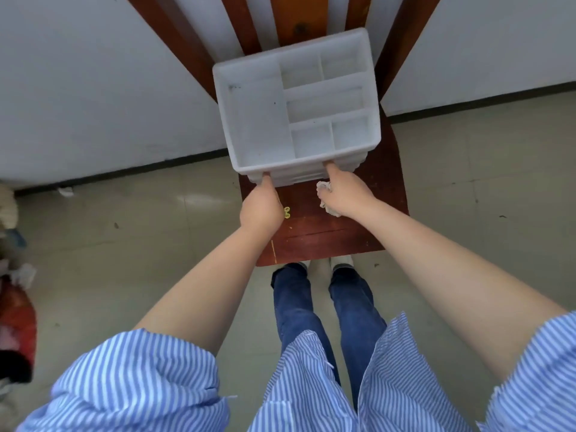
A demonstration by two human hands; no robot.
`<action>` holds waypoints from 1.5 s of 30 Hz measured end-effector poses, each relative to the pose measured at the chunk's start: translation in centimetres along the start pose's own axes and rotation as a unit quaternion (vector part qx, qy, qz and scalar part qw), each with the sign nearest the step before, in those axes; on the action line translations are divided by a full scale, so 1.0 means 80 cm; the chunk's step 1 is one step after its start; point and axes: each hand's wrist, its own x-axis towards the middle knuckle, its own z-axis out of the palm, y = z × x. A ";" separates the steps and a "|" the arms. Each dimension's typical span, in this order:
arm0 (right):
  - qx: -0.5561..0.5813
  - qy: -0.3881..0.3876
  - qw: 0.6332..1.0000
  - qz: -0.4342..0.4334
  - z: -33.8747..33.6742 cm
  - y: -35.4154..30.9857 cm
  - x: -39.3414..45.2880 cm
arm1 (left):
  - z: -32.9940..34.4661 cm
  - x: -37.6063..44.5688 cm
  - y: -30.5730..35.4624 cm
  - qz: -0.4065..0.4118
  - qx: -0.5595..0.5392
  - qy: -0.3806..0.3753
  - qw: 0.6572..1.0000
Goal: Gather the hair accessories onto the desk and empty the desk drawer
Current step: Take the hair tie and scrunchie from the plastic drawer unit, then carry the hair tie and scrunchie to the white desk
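Note:
A white plastic organizer tray (pixel 255 120) with several bare compartments rests on the seat of a red-brown wooden chair (pixel 383 188). My left hand (pixel 261 207) grips the tray's near edge at its left corner. My right hand (pixel 344 190) holds the near edge further right, with a crumpled white tissue (pixel 322 186) tucked under its fingers. A small yellow-green hair accessory (pixel 286 212) lies on the seat just right of my left hand, partly hidden by it.
The chair backs onto a white wall (pixel 93 88) with a dark baseboard. A pile of red, white and dark items (pixel 15 307) lies on the floor at the far left. My legs and shoes (pixel 341 261) stand at the seat's front edge.

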 end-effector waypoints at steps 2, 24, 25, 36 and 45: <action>-0.003 -0.009 1.000 0.009 -0.005 -0.006 -0.005 | -0.008 0.000 -0.001 0.046 0.071 -0.052 0.995; -0.022 0.417 0.712 0.564 0.125 0.087 -0.680 | 0.130 -0.512 0.301 0.848 0.422 -0.005 0.320; -0.022 0.402 0.696 0.594 0.153 0.083 -0.717 | 0.150 -0.558 0.296 0.862 0.420 -0.008 0.284; -0.003 0.341 0.507 0.791 0.471 0.023 -1.130 | 0.368 -1.052 0.107 0.916 0.386 -0.070 0.076; -0.068 0.339 0.364 0.865 0.660 0.070 -1.409 | 0.551 -1.380 0.028 0.938 0.327 -0.095 -0.065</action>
